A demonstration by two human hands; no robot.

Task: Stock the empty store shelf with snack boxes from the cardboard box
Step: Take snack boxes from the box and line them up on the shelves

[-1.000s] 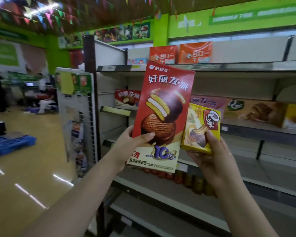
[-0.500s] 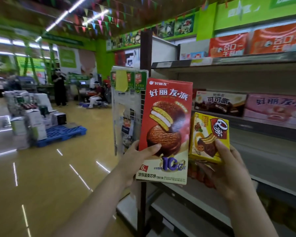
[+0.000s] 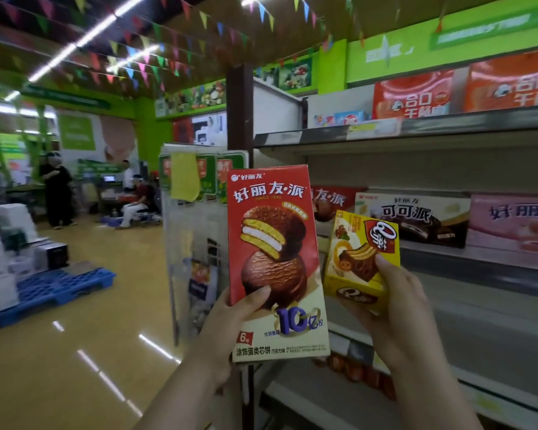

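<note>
While held, red box upright.

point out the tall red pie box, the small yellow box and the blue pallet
tall red pie box (image 3: 274, 243): head view, on the printed pie picture on its front
small yellow box (image 3: 354, 262): head view, middle of its front face
blue pallet (image 3: 59, 287): head view, on its slatted top

Shelf unit on right, several tiers. Top tier: orange boxes. Next tier down: red box, cocoa-pie box, pink box in a row, side by side. Lower tier bare where visible. Floor: blue pallet w/ stacked boxes.
</note>
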